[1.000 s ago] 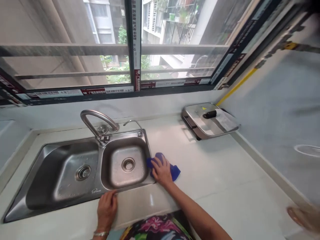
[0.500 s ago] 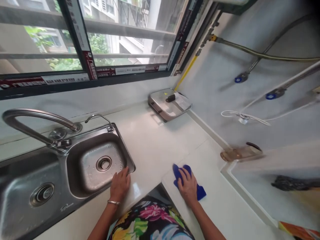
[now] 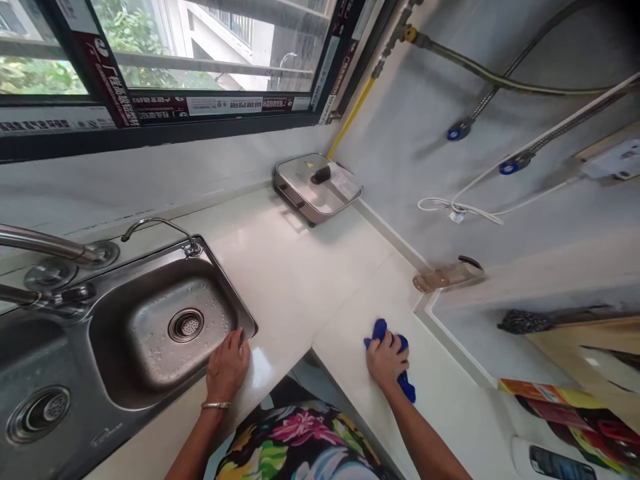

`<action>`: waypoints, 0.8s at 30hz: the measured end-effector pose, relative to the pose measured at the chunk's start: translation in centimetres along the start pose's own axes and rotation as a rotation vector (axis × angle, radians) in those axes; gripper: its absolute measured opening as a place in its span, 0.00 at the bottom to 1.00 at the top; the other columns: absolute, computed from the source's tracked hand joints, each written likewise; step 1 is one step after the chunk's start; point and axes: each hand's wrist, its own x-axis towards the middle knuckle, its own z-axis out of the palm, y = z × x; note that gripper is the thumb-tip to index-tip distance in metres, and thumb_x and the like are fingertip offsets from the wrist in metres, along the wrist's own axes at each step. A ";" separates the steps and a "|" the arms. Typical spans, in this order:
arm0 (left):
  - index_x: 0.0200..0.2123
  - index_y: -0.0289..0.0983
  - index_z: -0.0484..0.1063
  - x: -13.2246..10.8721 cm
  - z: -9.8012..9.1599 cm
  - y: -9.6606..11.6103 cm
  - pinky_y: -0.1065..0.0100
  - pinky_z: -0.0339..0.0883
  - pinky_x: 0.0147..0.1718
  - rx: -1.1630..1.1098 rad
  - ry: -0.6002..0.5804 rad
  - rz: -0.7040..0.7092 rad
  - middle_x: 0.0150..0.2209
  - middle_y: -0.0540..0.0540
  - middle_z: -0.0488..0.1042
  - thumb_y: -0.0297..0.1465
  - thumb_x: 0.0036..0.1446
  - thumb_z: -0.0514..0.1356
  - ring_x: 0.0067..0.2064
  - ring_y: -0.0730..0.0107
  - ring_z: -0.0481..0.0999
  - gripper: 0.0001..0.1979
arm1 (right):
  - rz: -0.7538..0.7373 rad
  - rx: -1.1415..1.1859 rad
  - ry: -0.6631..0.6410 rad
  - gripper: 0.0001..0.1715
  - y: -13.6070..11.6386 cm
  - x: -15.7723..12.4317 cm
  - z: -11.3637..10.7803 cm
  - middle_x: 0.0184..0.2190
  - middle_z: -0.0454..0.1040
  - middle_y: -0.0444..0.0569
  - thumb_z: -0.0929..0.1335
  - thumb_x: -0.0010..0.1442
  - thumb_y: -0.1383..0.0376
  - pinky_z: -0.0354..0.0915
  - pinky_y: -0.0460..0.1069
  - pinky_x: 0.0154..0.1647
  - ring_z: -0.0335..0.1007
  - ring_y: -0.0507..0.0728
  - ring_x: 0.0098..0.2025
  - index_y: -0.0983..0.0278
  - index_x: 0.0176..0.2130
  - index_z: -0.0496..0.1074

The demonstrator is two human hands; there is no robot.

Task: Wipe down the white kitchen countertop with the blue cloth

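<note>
Since the earlier frame, our right hand (image 3: 387,363) has carried the blue cloth (image 3: 381,329) from beside the sink (image 3: 251,321) to the right-hand section of the counter (image 3: 300,280). Our left hand (image 3: 229,365) has shifted along the front rim to the basin's near right corner.

Nearest to us is the floral garment (image 3: 305,443), below the counter edge. Our left wrist bears a bracelet (image 3: 216,405); the left fingers are released and lie on the rim, close together and slightly bent. Our right fingers are bent over the cloth, grasping it against the counter — parts of it project ahead of the hand and below it, near the wrist.

To the left, droplets lie in the right basin around its drain (image 3: 186,325). Beyond the right hand, a brown jug (image 3: 443,278) is positioned by the wall, near the counter's raised edge. Behind the basin, a slim tap (image 3: 160,221) is mounted at the back rim.

Farther back, a lidded pan (image 3: 316,190) occupies the counter corner — a black handle (image 3: 321,175) on its lid. A yellow pipe (image 3: 354,115) rises behind it, beside the window (image 3: 215,103).
</note>
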 end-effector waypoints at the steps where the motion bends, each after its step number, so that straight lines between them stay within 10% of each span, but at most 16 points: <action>1: 0.64 0.33 0.68 0.0 -0.1 0.1 0.55 0.69 0.59 0.000 -0.010 -0.006 0.62 0.37 0.72 0.37 0.70 0.47 0.60 0.53 0.75 0.26 | -0.009 0.000 0.001 0.32 -1.1 0.8 0.0 0.63 0.67 0.66 0.57 0.69 0.57 0.63 0.75 0.53 0.57 0.81 0.65 0.66 0.65 0.68; 14: 0.64 0.36 0.69 0.2 -0.9 1.0 0.53 0.68 0.61 -0.018 -0.064 -0.108 0.62 0.39 0.73 0.36 0.69 0.48 0.60 0.54 0.75 0.25 | -0.357 0.173 -0.076 0.32 -19.4 4.8 -0.7 0.66 0.65 0.62 0.58 0.68 0.61 0.53 0.72 0.62 0.48 0.79 0.70 0.66 0.66 0.68; 24: 0.63 0.39 0.71 0.3 -1.8 1.5 0.58 0.71 0.56 0.032 -0.039 -0.162 0.62 0.40 0.73 0.39 0.69 0.48 0.56 0.58 0.77 0.25 | -0.683 0.443 -0.220 0.32 -18.9 -0.5 -3.7 0.70 0.62 0.56 0.62 0.68 0.60 0.41 0.72 0.69 0.38 0.76 0.74 0.63 0.68 0.67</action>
